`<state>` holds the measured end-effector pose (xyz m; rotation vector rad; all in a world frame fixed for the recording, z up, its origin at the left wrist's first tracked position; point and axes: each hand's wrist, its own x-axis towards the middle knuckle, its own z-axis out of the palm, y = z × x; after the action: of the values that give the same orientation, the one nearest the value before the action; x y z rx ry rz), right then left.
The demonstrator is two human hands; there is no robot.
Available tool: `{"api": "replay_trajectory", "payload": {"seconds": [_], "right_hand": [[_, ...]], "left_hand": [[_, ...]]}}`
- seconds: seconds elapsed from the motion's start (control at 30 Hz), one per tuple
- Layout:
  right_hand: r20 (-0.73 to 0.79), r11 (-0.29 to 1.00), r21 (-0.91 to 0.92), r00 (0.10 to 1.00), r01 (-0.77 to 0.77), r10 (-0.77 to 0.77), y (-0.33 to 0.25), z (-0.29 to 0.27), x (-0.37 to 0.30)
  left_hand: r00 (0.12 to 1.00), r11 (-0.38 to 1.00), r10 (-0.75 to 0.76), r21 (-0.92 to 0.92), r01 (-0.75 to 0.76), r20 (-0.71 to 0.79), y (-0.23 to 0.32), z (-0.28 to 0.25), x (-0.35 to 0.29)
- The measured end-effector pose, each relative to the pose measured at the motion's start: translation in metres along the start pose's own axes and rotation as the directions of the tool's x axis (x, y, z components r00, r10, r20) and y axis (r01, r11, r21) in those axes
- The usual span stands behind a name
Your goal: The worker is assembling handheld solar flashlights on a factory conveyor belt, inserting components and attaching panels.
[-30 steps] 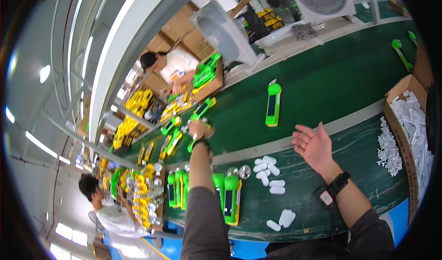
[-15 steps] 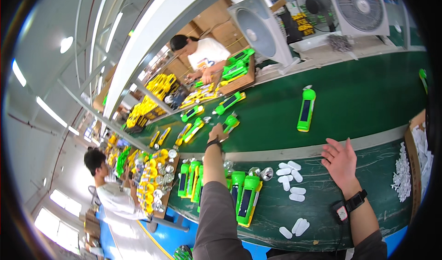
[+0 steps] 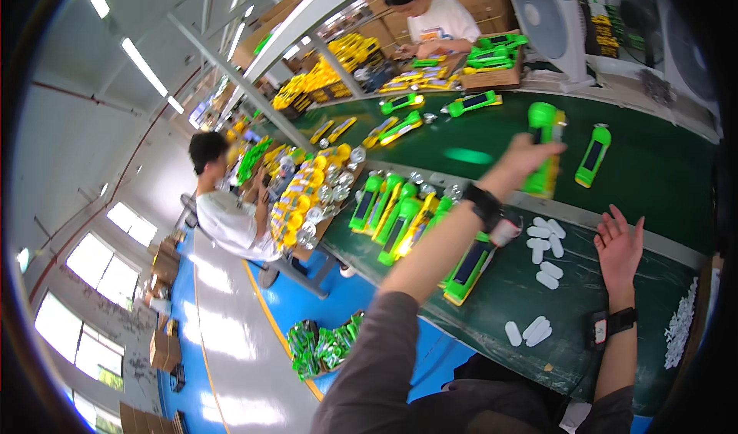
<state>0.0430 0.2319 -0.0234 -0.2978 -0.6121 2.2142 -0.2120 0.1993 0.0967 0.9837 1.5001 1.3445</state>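
Observation:
My left hand (image 3: 527,157) grips a green and yellow solar flashlight (image 3: 543,117), held upright over the belt's near edge and slightly blurred. Palm up, with fingers spread, my right hand (image 3: 619,248) is above the work table's right side and holds nothing. Between my arms lie several white oval pieces (image 3: 547,238) in small groups. Rows of green flashlights (image 3: 399,229) rest on the table to the left, partly hidden behind my left arm. Beyond my right hand, another green flashlight (image 3: 593,156) lies on the green conveyor belt (image 3: 653,174).
Across the belt a person (image 3: 442,19) works beside a box of green flashlights (image 3: 492,59). Another person (image 3: 227,203) sits at the left by yellow flashlights (image 3: 304,196). Small white parts (image 3: 680,325) are piled at the table's right edge. A bag of green items (image 3: 327,343) is on the floor.
My left hand has picked a flashlight up from the belt and carried it right, nearer my right hand. The view has swung left. My right hand is still open.

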Motion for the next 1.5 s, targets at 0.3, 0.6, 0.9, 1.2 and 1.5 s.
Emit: {"api": "replay_trajectory", "payload": {"seconds": [0.3, 0.6, 0.9, 1.2, 1.5], "right_hand": [[0.142, 0.824, -0.485, 0.956, 0.294, -0.257, 0.023, -0.015, 0.001], [0.469, 0.061, -0.853, 0.811, 0.519, -0.350, 0.024, 0.010, -0.012], [0.332, 0.061, -0.914, 0.825, 0.402, -0.457, 0.025, 0.016, -0.012], [0.089, 0.406, -0.875, 0.912, 0.264, -0.401, 0.030, 0.007, -0.007], [0.020, 0.689, -0.673, 0.937, 0.270, -0.348, 0.025, 0.010, -0.008]], "left_hand": [[0.962, 0.701, 0.122, -0.708, 0.092, 0.246, -0.094, 0.100, -0.042], [0.969, 0.696, 0.227, -0.712, -0.093, 0.095, -0.135, 0.102, -0.030], [0.959, 0.607, 0.264, -0.791, -0.084, 0.101, -0.138, 0.099, -0.030], [0.955, 0.592, 0.286, -0.798, -0.112, 0.077, -0.142, 0.088, -0.031], [0.962, 0.674, 0.234, -0.737, -0.059, 0.137, -0.129, 0.091, -0.039]]}}
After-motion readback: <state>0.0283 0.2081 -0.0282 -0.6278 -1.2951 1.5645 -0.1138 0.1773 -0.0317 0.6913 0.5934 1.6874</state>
